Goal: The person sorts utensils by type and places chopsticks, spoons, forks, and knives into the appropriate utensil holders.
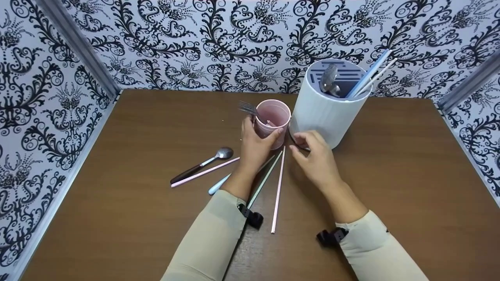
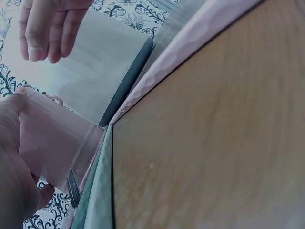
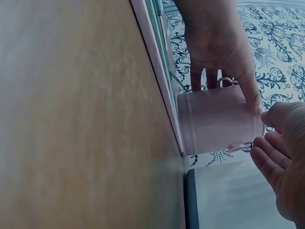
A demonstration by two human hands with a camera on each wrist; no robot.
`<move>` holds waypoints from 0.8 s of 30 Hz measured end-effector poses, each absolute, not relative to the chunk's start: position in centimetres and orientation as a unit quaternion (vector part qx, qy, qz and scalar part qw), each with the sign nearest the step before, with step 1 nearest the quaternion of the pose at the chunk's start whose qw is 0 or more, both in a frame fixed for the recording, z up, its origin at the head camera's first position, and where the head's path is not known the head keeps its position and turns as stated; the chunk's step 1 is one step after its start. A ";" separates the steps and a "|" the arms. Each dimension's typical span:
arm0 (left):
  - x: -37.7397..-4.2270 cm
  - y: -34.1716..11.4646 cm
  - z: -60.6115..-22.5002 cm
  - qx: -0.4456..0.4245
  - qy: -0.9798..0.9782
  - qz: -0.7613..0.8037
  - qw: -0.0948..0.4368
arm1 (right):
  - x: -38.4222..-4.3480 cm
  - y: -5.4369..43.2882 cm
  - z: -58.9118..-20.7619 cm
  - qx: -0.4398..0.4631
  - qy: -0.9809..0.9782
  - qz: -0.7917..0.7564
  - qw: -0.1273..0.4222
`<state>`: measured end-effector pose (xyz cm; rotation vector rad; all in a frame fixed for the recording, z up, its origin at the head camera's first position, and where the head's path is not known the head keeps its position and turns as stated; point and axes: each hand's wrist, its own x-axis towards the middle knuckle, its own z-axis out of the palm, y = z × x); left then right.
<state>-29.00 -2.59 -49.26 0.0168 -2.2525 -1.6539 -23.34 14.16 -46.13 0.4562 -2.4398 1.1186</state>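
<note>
My left hand (image 1: 256, 146) grips a pink cup (image 1: 274, 109) standing on the table, thumb on its near side and fingers round its left. Small pink loops stick out from the cup (image 3: 219, 121) in the right wrist view. A fork's tines (image 1: 248, 108) show beside its left rim. My right hand (image 1: 315, 158) hovers with loosely bent fingers, holding nothing, in front of a white cutlery holder (image 1: 326, 113). In the right wrist view, its fingertips (image 3: 267, 117) are right at the cup's rim. Spoons (image 1: 329, 78) and blue and white handles (image 1: 371, 74) stand in the holder's slotted top.
A dark-handled spoon (image 1: 201, 164) lies left of the cup beside a pink chopstick (image 1: 205, 172). A light-blue handle (image 1: 218, 185) lies partly under my left forearm. A green chopstick (image 1: 265, 181) and another pink chopstick (image 1: 278, 191) point toward the cup. Patterned walls (image 1: 175, 50) border the table.
</note>
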 end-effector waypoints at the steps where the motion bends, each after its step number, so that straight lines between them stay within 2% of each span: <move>1: -29.0 -2.6 -49.3 0.007 -0.795 -0.581 0.175 | -23.3 14.2 -46.3 0.160 -0.876 0.407 0.203; 16: -28.3 -2.1 -48.6 0.016 -0.773 -0.599 0.210 | -21.9 15.3 -47.2 0.131 -0.872 0.447 0.152; 24: -28.1 -2.4 -47.9 0.051 -0.744 -0.620 0.244 | -21.4 15.9 -46.5 0.126 -0.865 0.461 0.151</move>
